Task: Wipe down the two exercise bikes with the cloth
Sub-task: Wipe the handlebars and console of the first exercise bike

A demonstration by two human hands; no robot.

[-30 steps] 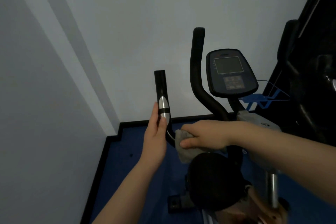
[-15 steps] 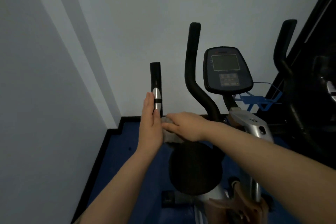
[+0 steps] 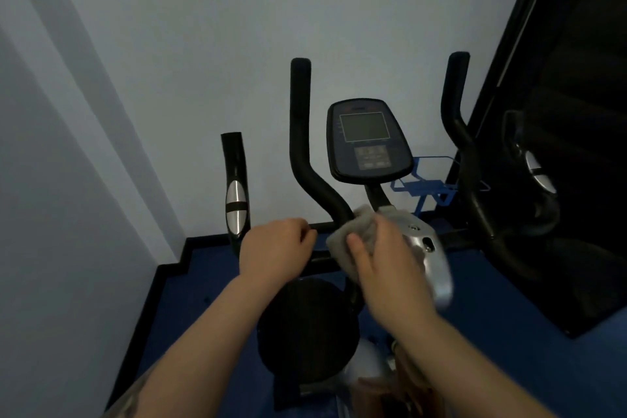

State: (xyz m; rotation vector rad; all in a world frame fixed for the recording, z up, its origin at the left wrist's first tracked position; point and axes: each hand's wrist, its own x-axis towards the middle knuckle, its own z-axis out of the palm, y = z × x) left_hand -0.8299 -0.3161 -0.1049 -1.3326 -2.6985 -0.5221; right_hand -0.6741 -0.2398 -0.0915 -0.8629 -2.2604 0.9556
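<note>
While I look down over an exercise bike (image 3: 424, 248) set in a room corner, both of my bare forearms reach forward into view. My right hand (image 3: 383, 265) grasps a grey cloth (image 3: 353, 234), thumb on top and fingers curled round it, and presses it against the base of the curved black handlebar (image 3: 300, 146), where that bar meets the silver housing below the console (image 3: 368, 141). My left hand (image 3: 274, 248) sits just beside the cloth, fingers curled downward onto the dark crossbar; I cannot tell whether they truly grip it. Left of my left hand, a short upright grip (image 3: 234, 187) with silver sensor plates stands apart from both hands. The round black saddle (image 3: 305, 329) lies beneath my wrists. Behind the console, a blue wire bottle holder (image 3: 427, 185) juts out. A second black handlebar (image 3: 456, 119) rises on the right, against a dark panel. The floor (image 3: 190, 299) is blue with a black border, and the walls are pale grey.
</note>
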